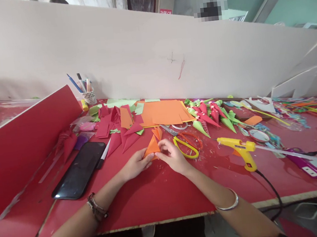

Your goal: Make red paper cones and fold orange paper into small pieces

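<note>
Between my two hands is a piece of folded orange paper (152, 146), pointed at the top. My left hand (138, 163) pinches its lower left side. My right hand (174, 157) grips its right side, with the thumb near the bottom edge. Just behind it lies a smaller orange folded piece (157, 132). Scissors with yellow and orange handles (186, 148) rest to the right of my right hand. Red paper cones (129, 139) lie beyond my left hand, and a stack of orange paper sheets (165, 112) is farther back.
A black phone (79, 170) and a marker (103, 154) lie at the left, near a red upright panel (28, 151). Red and green paper cones (207, 114) are heaped at the back. A yellow glue gun (241, 151) with a cord is at the right. A pen cup (89, 97) stands behind.
</note>
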Available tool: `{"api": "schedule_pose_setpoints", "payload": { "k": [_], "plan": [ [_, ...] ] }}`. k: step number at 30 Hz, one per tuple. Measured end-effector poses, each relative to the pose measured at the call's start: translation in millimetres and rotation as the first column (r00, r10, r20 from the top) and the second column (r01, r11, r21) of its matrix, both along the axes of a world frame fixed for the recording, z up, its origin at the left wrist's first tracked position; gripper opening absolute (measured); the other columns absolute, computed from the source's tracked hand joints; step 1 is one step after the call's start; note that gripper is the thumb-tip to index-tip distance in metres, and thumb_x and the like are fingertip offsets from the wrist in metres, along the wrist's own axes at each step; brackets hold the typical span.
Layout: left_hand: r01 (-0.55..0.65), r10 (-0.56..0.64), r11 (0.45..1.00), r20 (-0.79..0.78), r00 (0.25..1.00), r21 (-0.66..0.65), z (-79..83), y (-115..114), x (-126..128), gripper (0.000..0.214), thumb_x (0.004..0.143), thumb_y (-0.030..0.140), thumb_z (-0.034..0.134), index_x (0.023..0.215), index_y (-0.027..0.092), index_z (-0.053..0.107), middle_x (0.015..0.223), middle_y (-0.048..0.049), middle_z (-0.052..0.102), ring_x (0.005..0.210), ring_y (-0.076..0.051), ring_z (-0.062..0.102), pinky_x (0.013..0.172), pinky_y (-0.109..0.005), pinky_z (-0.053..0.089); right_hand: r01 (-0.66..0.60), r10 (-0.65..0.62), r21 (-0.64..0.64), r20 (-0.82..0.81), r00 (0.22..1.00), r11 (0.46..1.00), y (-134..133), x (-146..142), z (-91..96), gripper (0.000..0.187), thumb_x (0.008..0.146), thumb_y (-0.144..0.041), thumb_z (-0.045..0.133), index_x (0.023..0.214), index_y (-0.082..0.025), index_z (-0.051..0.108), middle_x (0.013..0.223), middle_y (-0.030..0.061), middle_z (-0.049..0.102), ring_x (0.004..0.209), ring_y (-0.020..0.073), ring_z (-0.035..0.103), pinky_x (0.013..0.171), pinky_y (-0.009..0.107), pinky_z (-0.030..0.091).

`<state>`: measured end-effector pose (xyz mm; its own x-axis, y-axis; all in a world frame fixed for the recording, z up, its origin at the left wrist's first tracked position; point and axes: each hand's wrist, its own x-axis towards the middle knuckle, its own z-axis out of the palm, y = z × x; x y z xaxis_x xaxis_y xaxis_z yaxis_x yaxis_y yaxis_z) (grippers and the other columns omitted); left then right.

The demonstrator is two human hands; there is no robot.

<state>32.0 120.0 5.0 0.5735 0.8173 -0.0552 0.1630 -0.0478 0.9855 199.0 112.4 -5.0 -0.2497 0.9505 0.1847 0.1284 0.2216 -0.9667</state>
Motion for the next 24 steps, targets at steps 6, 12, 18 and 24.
{"api": "schedule_pose_setpoints", "payload": {
  "k": [6, 12, 18, 24],
  "plan": [
    [-0.094, 0.094, 0.991, -0.004, 0.996, 0.091, -7.5, 1.3, 2.8, 0.034, 0.082, 0.047, 0.041, 0.071, 0.015, 0.047, 0.053, 0.0066, 0.039, 0.046, -0.006, 0.032, 0.045, -0.018, 0.027, -0.166, 0.136, -0.229, -0.139, 0.981, 0.959, 3.5, -1.8, -2.4, 0.028, 0.078, -0.047, 0.049, 0.074, -0.019, 0.046, 0.047, -0.0055, 0.054, 0.039, 0.0086, 0.047, 0.043, 0.021, 0.037],
    [-0.094, 0.091, 0.994, 0.045, 0.995, 0.049, -8.0, 0.6, 3.4, 0.032, 0.083, 0.045, 0.041, 0.078, 0.015, 0.05, 0.063, 0.0025, 0.05, 0.053, -0.008, 0.04, 0.052, -0.019, 0.034, -0.205, 0.175, -0.227, -0.146, 0.974, 0.952, 1.6, -2.0, -0.6, 0.042, 0.081, -0.053, 0.041, 0.061, -0.017, 0.049, 0.044, -0.0031, 0.053, 0.039, 0.0082, 0.047, 0.042, 0.02, 0.038],
    [-0.112, 0.111, 0.99, 0.016, 0.994, 0.087, -6.7, 0.5, 3.6, 0.034, 0.085, 0.044, 0.037, 0.071, 0.015, 0.049, 0.059, 0.0034, 0.047, 0.054, -0.008, 0.039, 0.054, -0.019, 0.034, -0.175, 0.158, -0.203, -0.094, 0.983, 0.964, 1.4, -2.3, -1.4, 0.04, 0.081, -0.051, 0.042, 0.064, -0.017, 0.051, 0.044, -0.0037, 0.052, 0.038, 0.0077, 0.044, 0.042, 0.02, 0.036],
    [-0.143, 0.144, 0.984, -0.002, 0.99, 0.105, -4.3, 1.8, 1.5, 0.034, 0.084, 0.043, 0.038, 0.068, 0.015, 0.048, 0.051, 0.0067, 0.037, 0.046, -0.006, 0.032, 0.045, -0.018, 0.028, -0.213, 0.215, -0.184, -0.009, 0.977, 0.959, -0.6, -0.3, -0.6, 0.037, 0.086, -0.047, 0.035, 0.072, -0.016, 0.05, 0.052, -0.0014, 0.057, 0.042, 0.0083, 0.046, 0.047, 0.021, 0.038]
  ]
}}
